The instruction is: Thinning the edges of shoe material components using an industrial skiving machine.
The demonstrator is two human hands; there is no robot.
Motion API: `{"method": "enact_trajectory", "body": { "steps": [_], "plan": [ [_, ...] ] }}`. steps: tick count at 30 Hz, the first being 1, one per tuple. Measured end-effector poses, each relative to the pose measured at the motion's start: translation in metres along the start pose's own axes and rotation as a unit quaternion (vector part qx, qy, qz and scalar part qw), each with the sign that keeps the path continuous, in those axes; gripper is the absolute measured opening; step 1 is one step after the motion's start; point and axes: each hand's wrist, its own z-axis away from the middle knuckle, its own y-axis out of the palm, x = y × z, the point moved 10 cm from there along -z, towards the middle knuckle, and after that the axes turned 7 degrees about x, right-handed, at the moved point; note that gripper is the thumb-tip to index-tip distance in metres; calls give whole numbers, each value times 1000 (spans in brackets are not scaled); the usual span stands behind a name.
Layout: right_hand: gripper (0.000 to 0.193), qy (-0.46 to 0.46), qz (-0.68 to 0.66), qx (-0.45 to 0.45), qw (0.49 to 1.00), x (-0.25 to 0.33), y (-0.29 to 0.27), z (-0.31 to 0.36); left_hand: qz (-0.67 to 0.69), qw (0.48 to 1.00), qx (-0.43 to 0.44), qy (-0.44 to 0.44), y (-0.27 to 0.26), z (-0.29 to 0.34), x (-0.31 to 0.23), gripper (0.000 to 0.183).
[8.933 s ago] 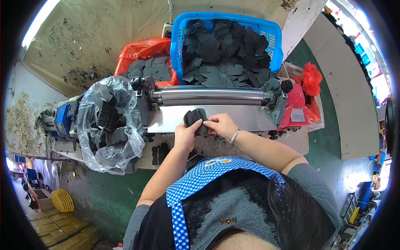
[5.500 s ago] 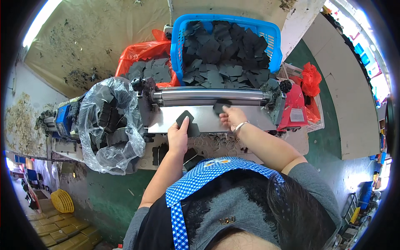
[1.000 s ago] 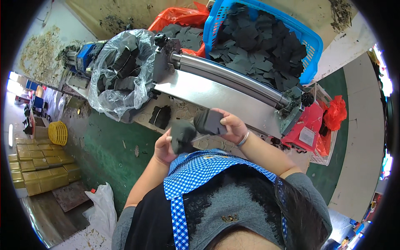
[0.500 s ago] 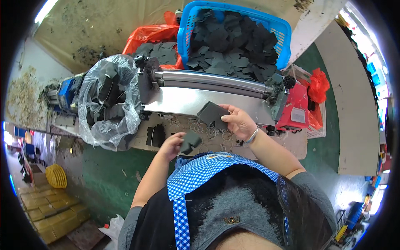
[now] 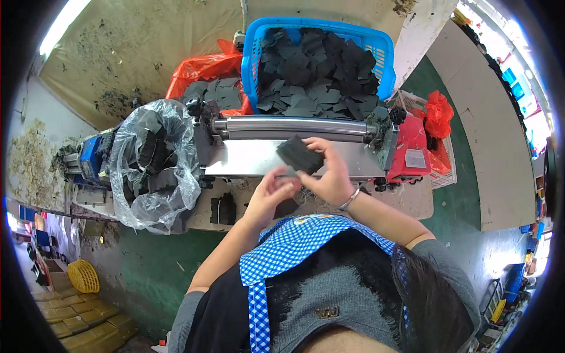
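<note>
My right hand (image 5: 333,181) grips a thick stack of dark grey sheet pieces (image 5: 300,154) above the front of a metal roller machine (image 5: 253,152). My left hand (image 5: 266,197) is raised beside it, fingers curled together and partly blurred. A greyish patch shows at its fingertips, too smeared to name. Under the hands, partly hidden, a dark flat piece (image 5: 287,207) lies on the bench. A banded black bundle (image 5: 223,209) stands left of my left hand.
Beyond the rollers, a blue basket (image 5: 385,88) holds many dark pieces, beside a red bag (image 5: 197,67) of more. A clear plastic bag (image 5: 185,200) with black bundles stands left. Thin pale rings (image 5: 306,197) are scattered on the bench. A red machine housing (image 5: 407,154) sits right.
My left hand has moved up and right to the stack, and the grey piece it held has left its grip. The right hand has tilted the stack and shifted slightly left.
</note>
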Motion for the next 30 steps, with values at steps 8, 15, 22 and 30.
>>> {"method": "enact_trajectory", "body": {
  "steps": [8, 15, 22, 30],
  "plan": [
    [47, -31, -98, 112, 988, 23, 33, -2, 125, 989, -39, 70, 6, -12, -43, 24],
    [26, 151, -112, 118, 975, -34, 42, 0, 65, 986, -131, 75, -21, -13, -28, 17],
    [18, 342, -299, 140, 880, -88, 73, 21, 24, 990, -138, 16, -35, -17, -14, 19],
    [14, 323, -261, 143, 898, -102, 81, 6, 8, 988, -145, 51, -63, -27, -24, 24]
  ]
}}
